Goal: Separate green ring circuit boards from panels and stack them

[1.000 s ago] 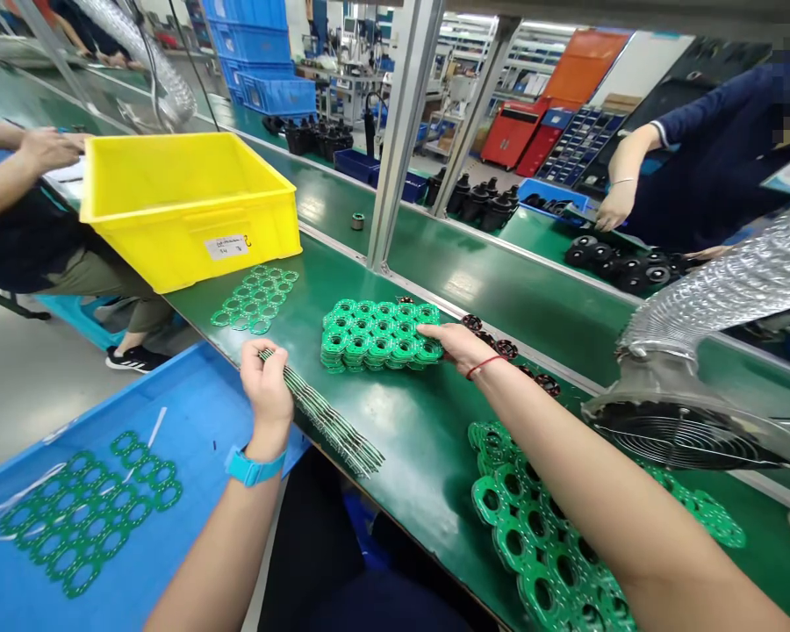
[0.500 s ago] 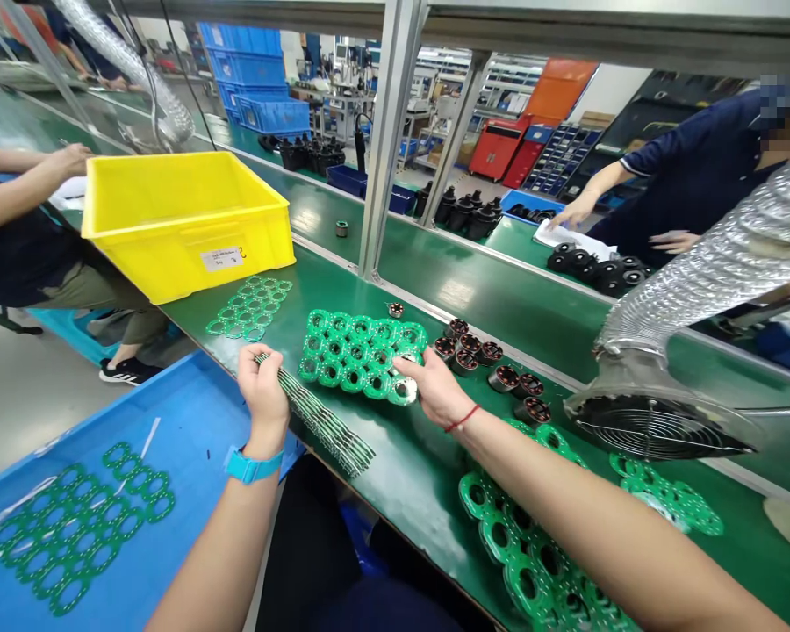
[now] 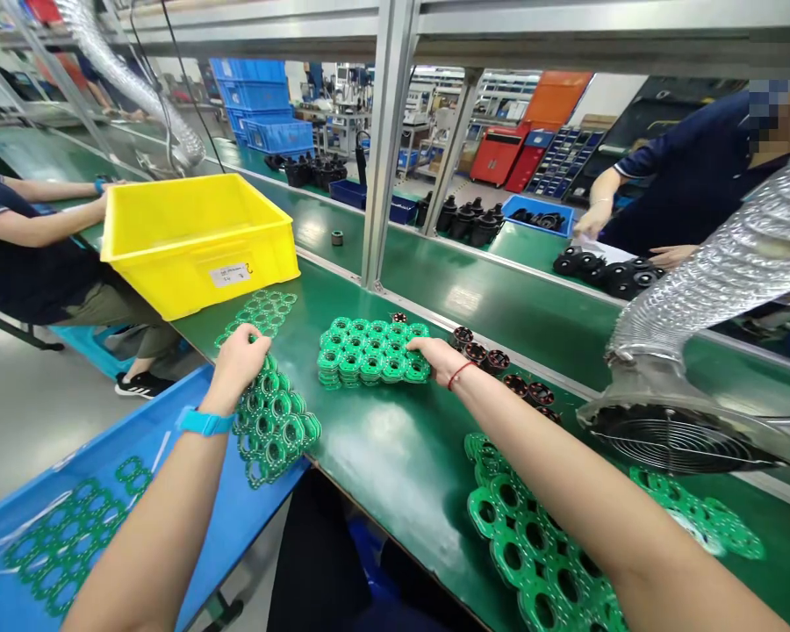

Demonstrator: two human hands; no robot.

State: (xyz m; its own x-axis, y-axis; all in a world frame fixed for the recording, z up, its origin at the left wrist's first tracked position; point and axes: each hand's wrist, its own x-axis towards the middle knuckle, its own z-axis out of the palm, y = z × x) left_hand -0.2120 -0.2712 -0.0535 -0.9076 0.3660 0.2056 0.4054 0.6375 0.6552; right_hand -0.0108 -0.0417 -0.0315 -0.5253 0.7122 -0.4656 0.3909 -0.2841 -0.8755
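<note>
My left hand [image 3: 242,364], with a blue band at the wrist, is closed on the upper end of a stack of green circuit board panels [image 3: 277,426]. That stack tilts down past the table's front edge, partly over the blue bin [image 3: 190,439]. My right hand [image 3: 435,358], with a red cord at the wrist, grips the right end of another panel stack [image 3: 372,351] on the green table, its fingers partly hidden. Behind my left hand lies a flat panel layer [image 3: 267,309]. Several copper-wound motor stators [image 3: 475,353] stand beyond my right hand.
A yellow crate [image 3: 204,254] stands at the table's far left. More board panels [image 3: 533,535] lie under my right forearm. A silver duct with a fan [image 3: 685,430] hangs at right. A metal post [image 3: 385,158] rises at the back. Co-workers sit left and stand across.
My left hand has moved left with its panels, turning them from edge-on to face-up over the blue bin. The right-hand stack, earlier tilted, now sits level. My view has shifted slightly.
</note>
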